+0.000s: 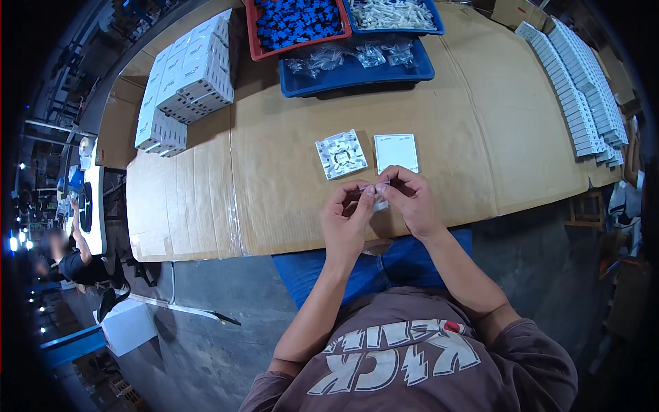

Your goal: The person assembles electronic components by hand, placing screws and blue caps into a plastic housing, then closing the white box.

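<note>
My left hand (345, 218) and my right hand (414, 202) meet in front of me, low over the near part of the table. Both pinch a small clear plastic bag (380, 204) between thumbs and fingertips; its contents are too small to make out. Just beyond the fingers lies a white square plastic base (335, 163), its moulded inside with a round centre facing up. Beside it, to the right, a flat white square cover (396, 152) rests close to my right fingertips.
Cardboard covers the table (274, 185). At the back stand a red bin of blue parts (298, 24), a blue bin of white parts (395, 14) and a blue tray (357, 84) with clear bags. White boxes (189, 75) are stacked left, more white pieces (573, 89) right. A person (79, 257) is far left.
</note>
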The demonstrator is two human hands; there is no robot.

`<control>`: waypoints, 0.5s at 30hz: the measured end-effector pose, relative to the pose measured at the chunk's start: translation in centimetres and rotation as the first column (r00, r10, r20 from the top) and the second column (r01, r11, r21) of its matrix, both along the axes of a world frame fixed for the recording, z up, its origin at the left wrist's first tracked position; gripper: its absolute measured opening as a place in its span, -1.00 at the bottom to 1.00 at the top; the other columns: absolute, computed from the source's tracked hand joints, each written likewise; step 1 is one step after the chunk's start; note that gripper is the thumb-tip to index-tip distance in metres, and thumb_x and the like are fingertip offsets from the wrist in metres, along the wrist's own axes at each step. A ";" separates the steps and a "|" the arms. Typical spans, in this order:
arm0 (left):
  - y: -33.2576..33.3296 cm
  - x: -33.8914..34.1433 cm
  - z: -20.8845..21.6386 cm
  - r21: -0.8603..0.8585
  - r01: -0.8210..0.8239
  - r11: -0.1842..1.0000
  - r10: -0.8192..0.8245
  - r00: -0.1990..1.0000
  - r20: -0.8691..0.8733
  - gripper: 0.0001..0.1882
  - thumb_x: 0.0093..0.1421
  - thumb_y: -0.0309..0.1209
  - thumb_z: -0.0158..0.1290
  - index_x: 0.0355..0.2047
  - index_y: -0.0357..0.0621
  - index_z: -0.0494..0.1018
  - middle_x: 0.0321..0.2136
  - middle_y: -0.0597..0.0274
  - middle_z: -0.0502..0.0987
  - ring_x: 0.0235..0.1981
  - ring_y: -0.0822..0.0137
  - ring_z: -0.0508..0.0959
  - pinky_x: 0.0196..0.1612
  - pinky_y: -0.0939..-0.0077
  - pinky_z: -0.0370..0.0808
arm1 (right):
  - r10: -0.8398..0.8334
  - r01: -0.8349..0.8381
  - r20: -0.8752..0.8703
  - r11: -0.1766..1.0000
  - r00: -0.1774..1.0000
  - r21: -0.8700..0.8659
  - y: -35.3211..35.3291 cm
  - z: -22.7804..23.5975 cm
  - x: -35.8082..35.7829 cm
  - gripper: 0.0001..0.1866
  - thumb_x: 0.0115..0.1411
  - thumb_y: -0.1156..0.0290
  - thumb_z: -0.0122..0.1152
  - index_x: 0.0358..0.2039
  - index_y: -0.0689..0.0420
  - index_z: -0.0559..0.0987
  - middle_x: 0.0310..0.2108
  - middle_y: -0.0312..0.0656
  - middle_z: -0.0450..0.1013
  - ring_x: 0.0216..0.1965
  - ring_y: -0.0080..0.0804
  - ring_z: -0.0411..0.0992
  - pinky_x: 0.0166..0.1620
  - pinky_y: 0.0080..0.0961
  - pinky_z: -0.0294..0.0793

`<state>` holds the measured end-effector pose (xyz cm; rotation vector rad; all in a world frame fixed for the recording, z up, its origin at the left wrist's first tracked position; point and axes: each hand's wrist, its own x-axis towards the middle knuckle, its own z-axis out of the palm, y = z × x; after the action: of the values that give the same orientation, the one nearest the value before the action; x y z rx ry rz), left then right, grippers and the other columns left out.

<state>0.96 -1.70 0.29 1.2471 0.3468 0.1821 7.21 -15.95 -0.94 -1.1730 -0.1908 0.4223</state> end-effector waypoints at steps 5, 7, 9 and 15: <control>0.1 0.2 0.1 0.012 0.010 1.000 -0.010 1.000 -0.016 -0.82 0.40 -0.44 0.19 -0.07 -0.28 0.58 -0.28 0.35 0.61 -0.26 0.60 0.55 -0.20 0.66 0.48 | 0.018 -0.018 0.017 1.000 1.000 -0.021 -0.2 0.2 0.1 -0.93 0.35 0.57 0.26 -0.17 0.26 0.58 -0.25 -0.34 0.53 -0.18 -0.67 0.49 -0.09 -0.65 0.52; 0.2 0.2 0.2 0.005 0.053 0.999 -0.053 0.998 -0.028 -0.85 0.42 -0.46 0.16 -0.09 -0.29 0.57 -0.23 0.32 0.62 -0.20 0.57 0.58 -0.08 0.62 0.53 | 0.024 -0.023 0.025 1.000 0.999 -0.011 -0.3 0.1 0.2 -0.93 0.36 0.57 0.26 -0.17 0.26 0.58 -0.24 -0.35 0.53 -0.18 -0.67 0.49 -0.09 -0.65 0.52; 0.2 0.2 0.3 0.028 0.039 0.999 -0.039 0.999 -0.008 -0.84 0.41 -0.45 0.17 -0.09 -0.28 0.57 -0.25 0.33 0.62 -0.22 0.58 0.57 -0.13 0.64 0.51 | 0.041 -0.041 0.041 0.999 0.998 -0.007 -0.2 0.2 0.2 -0.92 0.36 0.55 0.27 -0.17 0.27 0.59 -0.25 -0.35 0.54 -0.18 -0.67 0.49 -0.09 -0.65 0.53; 0.7 0.4 1.1 0.041 0.015 0.999 -0.014 1.000 -0.025 -0.85 0.41 -0.44 0.18 -0.12 -0.27 0.55 -0.27 0.32 0.62 -0.23 0.58 0.57 -0.15 0.64 0.50 | 0.028 -0.027 0.019 0.999 0.999 -0.028 0.0 0.8 0.4 -0.91 0.37 0.54 0.28 -0.17 0.28 0.62 -0.25 -0.34 0.56 -0.19 -0.67 0.49 -0.08 -0.64 0.52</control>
<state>1.36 -1.05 1.34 1.2932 0.3568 0.1626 7.64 -15.93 -0.14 -1.2031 -0.2187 0.4389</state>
